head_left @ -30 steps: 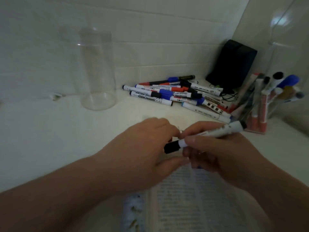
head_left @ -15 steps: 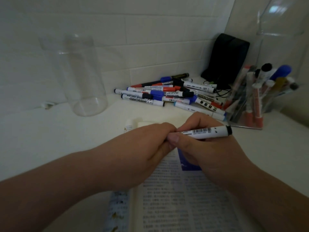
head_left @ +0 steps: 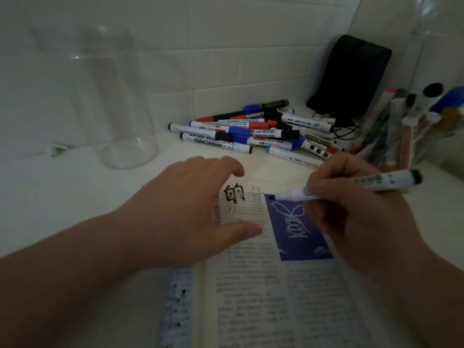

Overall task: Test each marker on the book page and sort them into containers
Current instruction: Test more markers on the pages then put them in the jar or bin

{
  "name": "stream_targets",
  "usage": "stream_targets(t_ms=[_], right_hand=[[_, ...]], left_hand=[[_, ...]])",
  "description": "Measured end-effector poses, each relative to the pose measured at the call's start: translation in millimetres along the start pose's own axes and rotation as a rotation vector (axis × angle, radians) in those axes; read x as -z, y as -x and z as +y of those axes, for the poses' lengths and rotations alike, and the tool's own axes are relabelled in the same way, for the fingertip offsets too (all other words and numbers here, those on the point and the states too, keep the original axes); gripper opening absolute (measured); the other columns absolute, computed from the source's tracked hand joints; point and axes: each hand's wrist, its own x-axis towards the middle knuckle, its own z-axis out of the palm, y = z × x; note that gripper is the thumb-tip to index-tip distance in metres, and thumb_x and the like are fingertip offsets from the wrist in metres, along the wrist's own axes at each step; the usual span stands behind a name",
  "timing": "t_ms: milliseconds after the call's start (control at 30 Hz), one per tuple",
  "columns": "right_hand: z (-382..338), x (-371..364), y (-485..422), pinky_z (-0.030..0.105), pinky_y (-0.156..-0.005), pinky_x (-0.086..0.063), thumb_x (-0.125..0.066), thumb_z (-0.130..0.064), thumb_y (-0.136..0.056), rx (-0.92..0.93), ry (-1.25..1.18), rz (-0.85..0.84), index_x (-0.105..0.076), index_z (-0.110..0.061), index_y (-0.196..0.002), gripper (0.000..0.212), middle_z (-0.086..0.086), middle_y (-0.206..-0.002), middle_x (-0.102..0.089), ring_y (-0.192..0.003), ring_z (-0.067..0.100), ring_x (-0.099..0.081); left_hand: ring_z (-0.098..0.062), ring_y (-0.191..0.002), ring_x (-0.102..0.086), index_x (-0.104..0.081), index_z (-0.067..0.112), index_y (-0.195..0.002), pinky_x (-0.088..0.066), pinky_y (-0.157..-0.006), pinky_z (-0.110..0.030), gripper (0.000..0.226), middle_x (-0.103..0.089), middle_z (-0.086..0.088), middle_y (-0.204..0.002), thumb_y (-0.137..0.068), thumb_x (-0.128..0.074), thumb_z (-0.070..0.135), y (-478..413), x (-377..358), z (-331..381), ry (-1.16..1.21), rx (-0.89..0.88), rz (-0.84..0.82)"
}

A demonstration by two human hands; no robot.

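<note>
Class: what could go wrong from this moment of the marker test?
The white-barrelled marker in the right hand has its tip on the dark blue picture panel of the open book page; a test stroke there may be hard to read.
The left hand rests beside the black handwritten character and could smear it if wet.
Reaching out might topple the tall clear cylinder.

Head camera looks down, close over the hands.
</note>
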Motion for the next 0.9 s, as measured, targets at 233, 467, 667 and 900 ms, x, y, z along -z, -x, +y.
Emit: stream_targets(t_ms=[233, 467, 667, 900], right_hand=[[-3.0, -5.7, -8.8, 0.033, -0.052, -0.055, -0.076, -0.006, -0.077, -0.106, 0.203, -0.139, -0.076, -0.011, -0.083, 0.007, 0.017, -0.072, -0.071, -0.063, 0.033, -0.067], [2.8, -23.6, -15.4, 0.019, -0.046, -0.048, -0.071, -0.016, -0.086, -0.055, 0.624, -0.129, -0.067, -0.017, -0.075, 0.012, -0.002, -0.050, -0.063, -0.042, 0.008, -0.059], [7.3, -22.0, -17.6, 0.021, -0.051, -0.045, -0.073, -0.024, -0.085, -0.064, 0.616, -0.073, -0.069, -0.020, -0.072, 0.014, -0.002, -0.052, -0.063, -0.044, 0.005, -0.056], [9.4, -18.8, -19.0, 0.022, -0.049, -0.046, -0.071, -0.026, -0.084, -0.078, 0.598, -0.084, -0.067, -0.020, -0.076, 0.011, 0.005, -0.052, -0.061, -0.045, 0.014, -0.057]], left_hand=[[-0.003, -0.093, -0.032, -0.031, 0.052, -0.133, -0.035, -0.088, -0.032, 0.092, -0.031, 0.024, -0.097, -0.058, -0.023, 0.103, -8.1, -8.6, -1.2, -0.267, 0.030, -0.168], [-0.002, -0.089, -0.032, -0.026, 0.053, -0.139, -0.032, -0.079, -0.030, 0.099, -0.031, 0.022, -0.096, -0.054, -0.020, 0.105, -10.5, -12.4, -2.2, -0.272, 0.024, -0.187], [-0.004, -0.094, -0.035, -0.019, 0.052, -0.141, -0.034, -0.085, -0.029, 0.103, -0.034, 0.022, -0.103, -0.053, -0.022, 0.106, -11.5, -13.3, -3.5, -0.251, 0.030, -0.178], [-0.004, -0.100, -0.039, -0.012, 0.051, -0.141, -0.039, -0.092, -0.031, 0.107, -0.038, 0.024, -0.111, -0.050, -0.022, 0.106, -12.5, -12.2, -2.9, -0.230, 0.045, -0.207]])
